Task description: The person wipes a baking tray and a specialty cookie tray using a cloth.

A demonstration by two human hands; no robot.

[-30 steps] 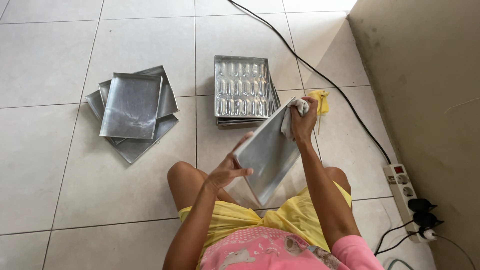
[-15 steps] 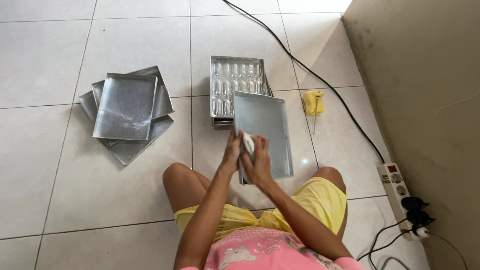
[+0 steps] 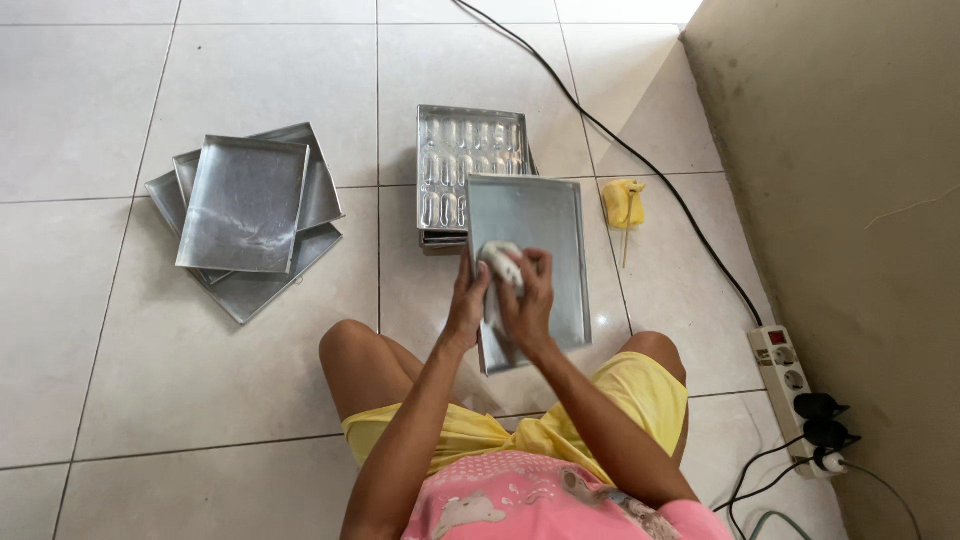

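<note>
tray: flat rectangular metal tray [image 3: 535, 255] is held tilted over the lap, between the knees; its far edge sits near the moulded pan [image 3: 470, 165]; contact between the two can't be confirmed
left hand: left hand [image 3: 468, 300] grips the tray's left rim; fingers curled and pressed together on the edge, thumb side hidden
right hand: right hand [image 3: 525, 300] lies on the tray face; fingers close together, pressing a small white cloth [image 3: 500, 262] flat against the metal
step: looks like wiping the tray's inner face
technique: keep the left grip firm on the rim so the tray doesn't pivot; work the cloth into corners and along the raised lip; thin rim edges can be sharp, so keep fingertips on top of the cloth
stack: finished or waiting trays [image 3: 245, 215] lie fanned on the floor at the left, well apart from the hands
other: small yellow brush-like item [image 3: 623, 205] lies just right of the tray
floor: pale glossy tile floor [image 3: 200, 380] with grey grout lines; slippery for loose metal
room: rough plastered wall [image 3: 850, 180] on the right; black cable [image 3: 640, 160] runs along the floor to a white power strip [image 3: 790, 385] with plugs in it; keep any damp cloth away from that
</note>
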